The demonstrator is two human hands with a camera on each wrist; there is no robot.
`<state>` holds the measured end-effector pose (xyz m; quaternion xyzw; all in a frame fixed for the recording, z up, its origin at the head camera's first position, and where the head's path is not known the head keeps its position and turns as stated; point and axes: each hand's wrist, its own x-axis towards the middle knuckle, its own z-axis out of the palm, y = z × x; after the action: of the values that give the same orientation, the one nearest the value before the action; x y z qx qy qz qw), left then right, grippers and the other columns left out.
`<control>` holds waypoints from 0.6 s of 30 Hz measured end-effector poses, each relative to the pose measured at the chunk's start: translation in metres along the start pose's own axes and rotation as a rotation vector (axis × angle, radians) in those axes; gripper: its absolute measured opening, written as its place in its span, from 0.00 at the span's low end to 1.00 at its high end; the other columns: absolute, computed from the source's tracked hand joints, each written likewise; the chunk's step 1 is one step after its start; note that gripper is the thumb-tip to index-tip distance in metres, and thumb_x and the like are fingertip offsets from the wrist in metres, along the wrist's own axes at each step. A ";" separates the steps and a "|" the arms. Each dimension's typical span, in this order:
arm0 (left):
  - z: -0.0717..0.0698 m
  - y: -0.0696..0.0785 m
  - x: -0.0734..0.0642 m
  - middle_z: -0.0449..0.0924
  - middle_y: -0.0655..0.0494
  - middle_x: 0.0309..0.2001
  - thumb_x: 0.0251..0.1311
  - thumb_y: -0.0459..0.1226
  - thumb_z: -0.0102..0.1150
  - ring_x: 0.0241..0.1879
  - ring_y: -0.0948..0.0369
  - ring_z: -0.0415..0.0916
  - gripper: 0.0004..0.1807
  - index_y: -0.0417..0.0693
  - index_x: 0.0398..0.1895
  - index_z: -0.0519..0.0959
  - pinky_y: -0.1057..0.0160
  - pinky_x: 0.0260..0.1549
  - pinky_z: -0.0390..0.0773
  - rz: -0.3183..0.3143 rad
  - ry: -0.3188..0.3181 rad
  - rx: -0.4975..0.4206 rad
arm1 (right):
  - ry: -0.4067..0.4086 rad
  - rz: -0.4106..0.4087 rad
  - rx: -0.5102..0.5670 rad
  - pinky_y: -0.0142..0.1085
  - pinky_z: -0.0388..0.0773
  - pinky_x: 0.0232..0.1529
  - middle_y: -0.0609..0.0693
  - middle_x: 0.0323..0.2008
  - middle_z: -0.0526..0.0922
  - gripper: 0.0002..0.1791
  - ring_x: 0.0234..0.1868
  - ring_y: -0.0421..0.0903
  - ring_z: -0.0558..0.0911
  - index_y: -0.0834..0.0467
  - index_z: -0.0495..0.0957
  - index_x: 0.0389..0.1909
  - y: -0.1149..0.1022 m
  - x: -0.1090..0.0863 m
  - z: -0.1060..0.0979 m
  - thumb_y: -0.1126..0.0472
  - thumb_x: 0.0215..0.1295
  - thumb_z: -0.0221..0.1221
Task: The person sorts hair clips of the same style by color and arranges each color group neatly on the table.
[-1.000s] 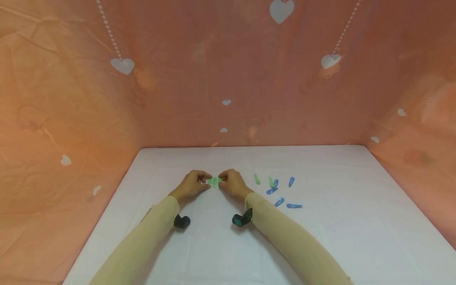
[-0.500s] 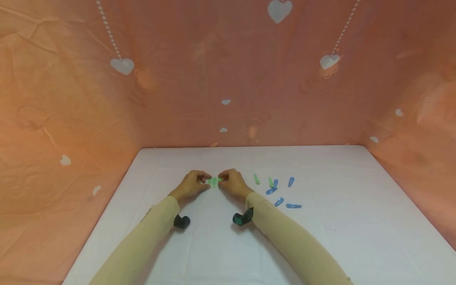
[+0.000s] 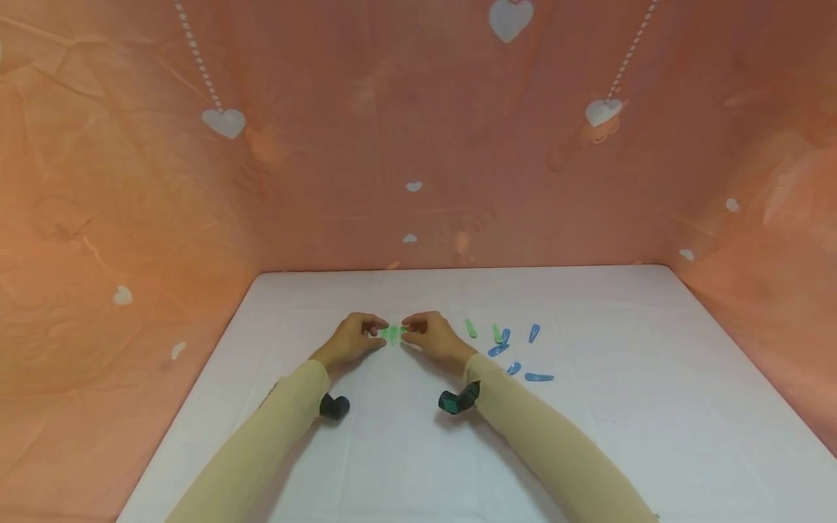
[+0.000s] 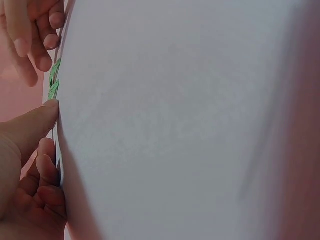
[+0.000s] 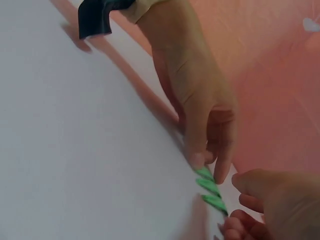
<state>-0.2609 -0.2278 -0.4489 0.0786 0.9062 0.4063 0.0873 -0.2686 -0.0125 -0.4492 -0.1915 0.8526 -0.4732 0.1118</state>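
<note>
Three green snap hair clips (image 3: 394, 335) lie side by side on the white table between my hands; the right wrist view shows them as a slanting row (image 5: 207, 186). My left hand (image 3: 346, 343) pinches the leftmost clip (image 5: 204, 173), thumb at its near end and index finger across at the far end. My right hand (image 3: 437, 340) stands over the rightmost clip (image 3: 403, 330), its thumb and index finger spread on either side. In the left wrist view the right fingers (image 4: 41, 60) hang apart from the clips.
Two more green clips (image 3: 471, 328) lie right of my right hand. Several blue hair clips (image 3: 535, 333) are scattered beside and below them, one partly behind the right sleeve. A pink cloth (image 3: 418, 145) with hearts rises along the table's back edge (image 3: 549, 267).
My right hand and forearm have shifted slightly right, and its fingers have spread back from the rightmost clip. My left hand and the row of clips have stayed in place.
</note>
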 end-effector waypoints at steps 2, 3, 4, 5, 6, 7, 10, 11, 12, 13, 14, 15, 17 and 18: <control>-0.001 0.000 0.000 0.78 0.50 0.38 0.59 0.32 0.69 0.32 0.60 0.67 0.18 0.41 0.53 0.83 0.64 0.33 0.68 -0.001 -0.003 0.003 | -0.017 -0.004 0.011 0.37 0.79 0.49 0.59 0.50 0.84 0.17 0.49 0.51 0.83 0.64 0.81 0.56 -0.002 -0.001 -0.002 0.63 0.68 0.63; -0.001 0.000 -0.001 0.78 0.50 0.38 0.59 0.33 0.69 0.32 0.60 0.67 0.18 0.41 0.53 0.83 0.64 0.33 0.68 -0.002 -0.003 0.003 | -0.025 -0.008 0.014 0.38 0.80 0.50 0.60 0.51 0.84 0.18 0.51 0.53 0.83 0.64 0.81 0.56 -0.004 -0.002 -0.003 0.62 0.69 0.62; -0.001 0.000 -0.001 0.78 0.50 0.38 0.59 0.33 0.69 0.32 0.60 0.67 0.17 0.41 0.53 0.83 0.64 0.33 0.68 -0.003 -0.004 0.002 | -0.036 -0.008 0.015 0.39 0.80 0.50 0.61 0.52 0.83 0.18 0.52 0.54 0.83 0.65 0.81 0.57 -0.005 -0.003 -0.004 0.62 0.69 0.62; -0.001 0.000 -0.001 0.78 0.50 0.38 0.59 0.33 0.69 0.32 0.60 0.67 0.18 0.40 0.53 0.83 0.64 0.33 0.68 -0.001 -0.004 0.004 | -0.045 -0.008 0.013 0.39 0.81 0.51 0.61 0.53 0.83 0.18 0.54 0.55 0.83 0.64 0.81 0.57 -0.007 -0.004 -0.006 0.62 0.69 0.62; -0.001 0.000 -0.001 0.78 0.50 0.38 0.59 0.32 0.69 0.32 0.60 0.67 0.18 0.40 0.53 0.83 0.64 0.33 0.68 -0.002 -0.004 0.003 | -0.053 -0.002 0.015 0.40 0.81 0.51 0.61 0.54 0.82 0.18 0.55 0.55 0.83 0.64 0.80 0.58 -0.009 -0.006 -0.007 0.61 0.70 0.61; -0.002 0.000 -0.001 0.78 0.50 0.38 0.59 0.32 0.69 0.32 0.60 0.67 0.18 0.40 0.53 0.83 0.64 0.33 0.68 -0.002 -0.004 0.002 | -0.060 0.000 0.012 0.40 0.81 0.51 0.61 0.54 0.82 0.18 0.55 0.55 0.83 0.64 0.80 0.58 -0.011 -0.007 -0.009 0.61 0.70 0.61; -0.001 0.001 -0.001 0.78 0.50 0.38 0.59 0.32 0.69 0.33 0.60 0.67 0.18 0.40 0.53 0.83 0.64 0.34 0.68 -0.007 -0.006 -0.001 | -0.072 0.001 -0.007 0.41 0.81 0.52 0.59 0.57 0.82 0.19 0.56 0.55 0.83 0.62 0.79 0.60 -0.016 -0.012 -0.016 0.60 0.72 0.60; -0.001 0.001 -0.001 0.78 0.49 0.38 0.59 0.32 0.69 0.33 0.60 0.67 0.18 0.40 0.53 0.83 0.64 0.34 0.68 -0.005 -0.006 0.001 | -0.072 -0.015 -0.018 0.42 0.81 0.53 0.60 0.57 0.82 0.19 0.56 0.55 0.83 0.62 0.79 0.60 -0.017 -0.013 -0.019 0.60 0.72 0.60; -0.001 0.001 -0.001 0.79 0.49 0.39 0.59 0.32 0.69 0.33 0.60 0.67 0.18 0.40 0.53 0.83 0.64 0.34 0.68 -0.008 -0.005 -0.001 | -0.074 -0.030 -0.028 0.44 0.81 0.55 0.60 0.58 0.82 0.20 0.56 0.56 0.83 0.63 0.79 0.61 -0.018 -0.015 -0.022 0.60 0.72 0.60; -0.001 0.002 -0.001 0.79 0.49 0.39 0.59 0.32 0.69 0.34 0.60 0.67 0.18 0.40 0.53 0.83 0.64 0.35 0.68 -0.009 -0.005 -0.001 | -0.073 -0.051 -0.042 0.45 0.81 0.55 0.61 0.58 0.82 0.20 0.55 0.57 0.83 0.64 0.79 0.61 -0.019 -0.016 -0.025 0.60 0.72 0.60; -0.001 0.002 -0.002 0.79 0.49 0.39 0.59 0.32 0.69 0.34 0.59 0.67 0.18 0.40 0.53 0.83 0.64 0.35 0.68 -0.011 -0.005 -0.003 | -0.074 -0.068 -0.055 0.46 0.80 0.57 0.62 0.58 0.82 0.20 0.55 0.58 0.83 0.64 0.78 0.61 -0.020 -0.018 -0.029 0.60 0.72 0.60; -0.001 0.003 -0.002 0.79 0.49 0.39 0.59 0.32 0.69 0.34 0.59 0.67 0.18 0.40 0.53 0.83 0.64 0.35 0.68 -0.012 -0.004 -0.006 | -0.075 -0.082 -0.068 0.47 0.79 0.58 0.62 0.58 0.82 0.20 0.55 0.58 0.83 0.65 0.78 0.61 -0.020 -0.020 -0.033 0.60 0.71 0.60; 0.000 0.003 -0.002 0.78 0.49 0.39 0.59 0.31 0.68 0.34 0.59 0.67 0.18 0.39 0.53 0.83 0.64 0.35 0.68 -0.009 -0.002 -0.010 | -0.078 -0.106 -0.089 0.48 0.79 0.58 0.64 0.58 0.82 0.21 0.55 0.59 0.83 0.66 0.78 0.61 -0.018 -0.024 -0.041 0.60 0.71 0.60; 0.000 0.003 -0.001 0.78 0.49 0.39 0.59 0.31 0.69 0.34 0.60 0.67 0.18 0.40 0.53 0.83 0.64 0.35 0.68 -0.012 -0.001 -0.016 | -0.079 -0.102 -0.097 0.48 0.79 0.58 0.63 0.58 0.82 0.21 0.55 0.58 0.83 0.65 0.78 0.61 -0.018 -0.026 -0.044 0.60 0.71 0.60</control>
<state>-0.2593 -0.2258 -0.4467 0.0728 0.9032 0.4131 0.0909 -0.2576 0.0241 -0.4104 -0.2584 0.8585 -0.4286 0.1117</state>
